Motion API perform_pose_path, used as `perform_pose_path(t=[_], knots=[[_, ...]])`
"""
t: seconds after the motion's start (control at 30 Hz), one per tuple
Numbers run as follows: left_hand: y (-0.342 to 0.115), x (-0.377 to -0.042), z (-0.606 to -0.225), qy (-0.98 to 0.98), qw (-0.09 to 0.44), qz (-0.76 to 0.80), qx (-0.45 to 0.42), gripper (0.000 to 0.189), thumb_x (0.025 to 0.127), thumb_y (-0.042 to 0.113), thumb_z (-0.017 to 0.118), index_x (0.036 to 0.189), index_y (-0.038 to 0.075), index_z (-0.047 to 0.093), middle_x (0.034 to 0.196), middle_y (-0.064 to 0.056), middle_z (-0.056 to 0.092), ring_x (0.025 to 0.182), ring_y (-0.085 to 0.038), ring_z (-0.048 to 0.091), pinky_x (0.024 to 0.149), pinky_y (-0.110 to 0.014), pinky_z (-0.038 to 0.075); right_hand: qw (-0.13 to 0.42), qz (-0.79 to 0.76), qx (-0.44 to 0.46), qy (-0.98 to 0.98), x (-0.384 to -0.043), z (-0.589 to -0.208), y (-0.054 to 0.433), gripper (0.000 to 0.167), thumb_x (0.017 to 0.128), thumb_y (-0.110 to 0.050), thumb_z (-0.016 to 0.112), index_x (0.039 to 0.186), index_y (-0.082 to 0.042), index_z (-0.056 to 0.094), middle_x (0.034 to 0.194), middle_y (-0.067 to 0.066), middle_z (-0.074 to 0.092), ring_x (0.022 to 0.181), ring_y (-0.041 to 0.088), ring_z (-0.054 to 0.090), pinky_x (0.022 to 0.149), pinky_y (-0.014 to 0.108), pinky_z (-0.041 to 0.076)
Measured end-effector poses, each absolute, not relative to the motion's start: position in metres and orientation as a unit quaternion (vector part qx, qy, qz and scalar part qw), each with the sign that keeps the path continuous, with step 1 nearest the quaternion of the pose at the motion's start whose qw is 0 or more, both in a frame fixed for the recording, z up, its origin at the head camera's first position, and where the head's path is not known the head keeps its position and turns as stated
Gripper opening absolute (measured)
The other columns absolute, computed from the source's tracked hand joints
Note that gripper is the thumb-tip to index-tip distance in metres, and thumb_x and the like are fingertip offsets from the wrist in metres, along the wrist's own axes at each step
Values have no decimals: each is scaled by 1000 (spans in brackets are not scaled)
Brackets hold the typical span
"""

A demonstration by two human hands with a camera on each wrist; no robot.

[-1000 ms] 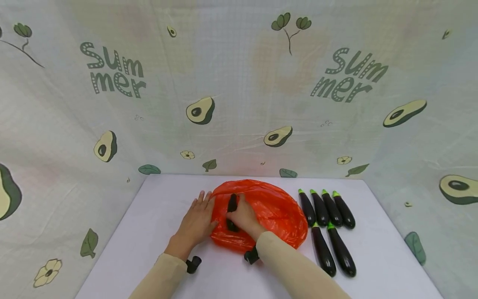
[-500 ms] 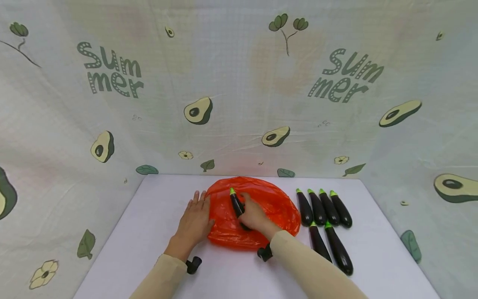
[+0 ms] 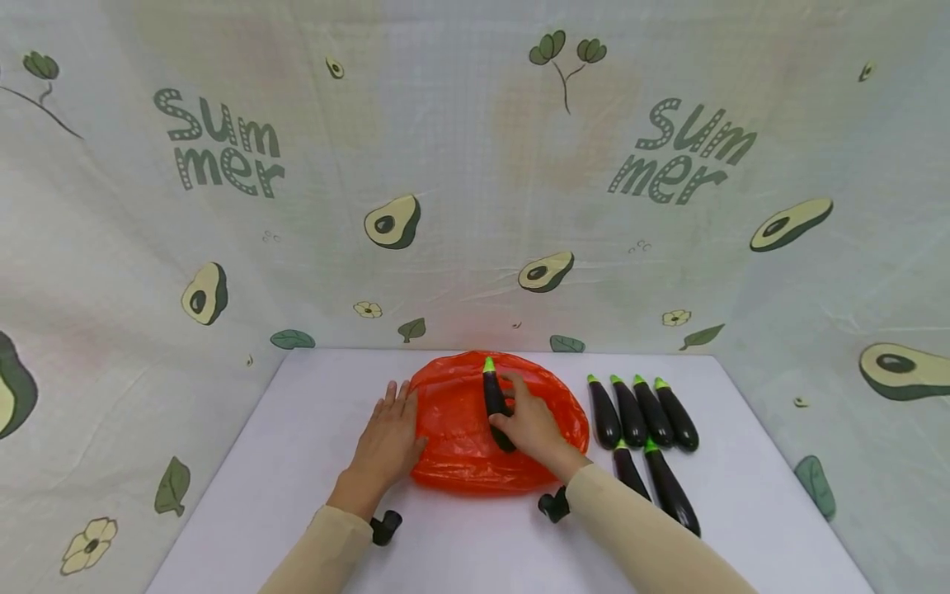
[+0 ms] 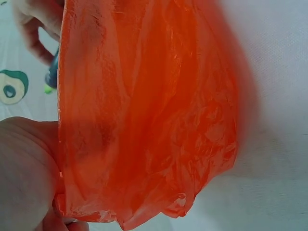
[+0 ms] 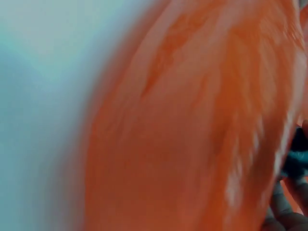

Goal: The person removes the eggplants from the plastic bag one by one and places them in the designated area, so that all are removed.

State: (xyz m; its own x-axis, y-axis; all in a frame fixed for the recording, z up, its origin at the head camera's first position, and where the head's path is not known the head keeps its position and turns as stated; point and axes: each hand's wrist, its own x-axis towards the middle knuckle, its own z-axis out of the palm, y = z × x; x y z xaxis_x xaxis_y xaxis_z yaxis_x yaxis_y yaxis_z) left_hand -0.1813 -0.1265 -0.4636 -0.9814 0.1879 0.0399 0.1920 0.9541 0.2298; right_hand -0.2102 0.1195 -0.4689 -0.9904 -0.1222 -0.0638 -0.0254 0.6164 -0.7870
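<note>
A dark purple eggplant (image 3: pixel 495 404) with a bright green stem end is over the mouth of a red plastic bag (image 3: pixel 453 429). My right hand (image 3: pixel 530 417) grips it from the right, thumb and fingers around its body, stem end pointing away from me. My left hand (image 3: pixel 387 433) lies at the bag's left rim with its fingers straight and spread. From the left wrist, the bag's side (image 4: pixel 149 110) fills the view, with the eggplant (image 4: pixel 52 74) beyond its edge. In the right wrist view the bag wall hides most of the right hand (image 5: pixel 286 207).
To the right of the bag, several eggplants (image 3: pixel 631 412) lie side by side in a row on the white table (image 3: pixel 742 495). Two more eggplants (image 3: pixel 671 491) lie nearer me, partly behind the right sleeve (image 3: pixel 646 528). A printed cloth (image 3: pixel 460 165) hangs behind the table.
My right hand has moved rightward with the eggplant, whose green stem end has come into view. The left hand stays at the rim. The bag's right side has drawn in a little.
</note>
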Motion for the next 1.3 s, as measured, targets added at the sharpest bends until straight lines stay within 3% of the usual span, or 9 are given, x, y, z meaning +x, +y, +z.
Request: perform_pose_path(t=[0.43,1.3], knots=[[-125,-181,-467,-987,0,-122,-100,89,94,29,81,163,-2,33,174,-20,24,163,-41,14,129,-58,23,7,-421,-24,907,-206,-455,145,80,95,-15,80,161,-20,35,150,19,60,125,40,68,94,53,62],[-123,-180,-469,-986,1,-136,-101,90,94,28,80,164,-2,31,174,-20,25,163,-40,14,129,-57,23,-2,-387,-27,922,-187,-421,205,77,99,-19,73,164,-15,30,152,25,56,127,46,65,90,58,62]])
